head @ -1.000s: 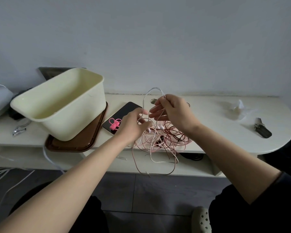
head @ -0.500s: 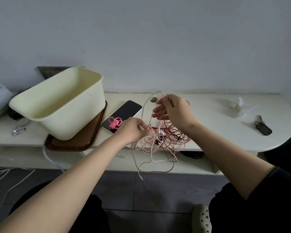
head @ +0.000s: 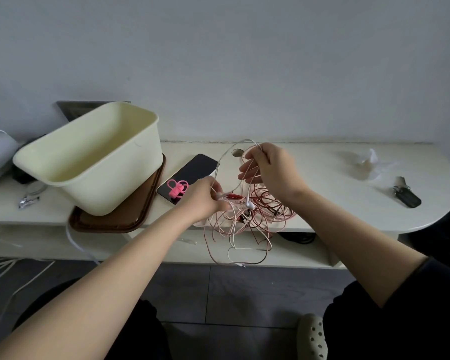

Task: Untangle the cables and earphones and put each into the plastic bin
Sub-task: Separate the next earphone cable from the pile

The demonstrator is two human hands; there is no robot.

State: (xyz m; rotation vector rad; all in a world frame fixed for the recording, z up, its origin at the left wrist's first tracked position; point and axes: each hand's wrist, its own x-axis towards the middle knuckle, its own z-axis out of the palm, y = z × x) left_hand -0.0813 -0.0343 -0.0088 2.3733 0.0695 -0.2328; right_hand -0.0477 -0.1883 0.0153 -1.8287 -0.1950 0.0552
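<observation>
Item: tangle (head: 260, 216), hanging off the front edge of the table (head: 335, 193). The left hand (head: 203, 201), pinching the white earphone cord (head: 220, 162), is drawing lower, away from the right hand (head: 273, 172), which is gripping the raised loop (separation progressing, nothing freed). The plastic bin (head: 120, 188) is waiting at left, holding nothing.

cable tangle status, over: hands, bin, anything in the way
Left hand pinches, right hand holds up white loops of pink, red and white cable tangle. Cream plastic bin on brown tray, no cable showing inside. Black phone between bin and tangle.
</observation>
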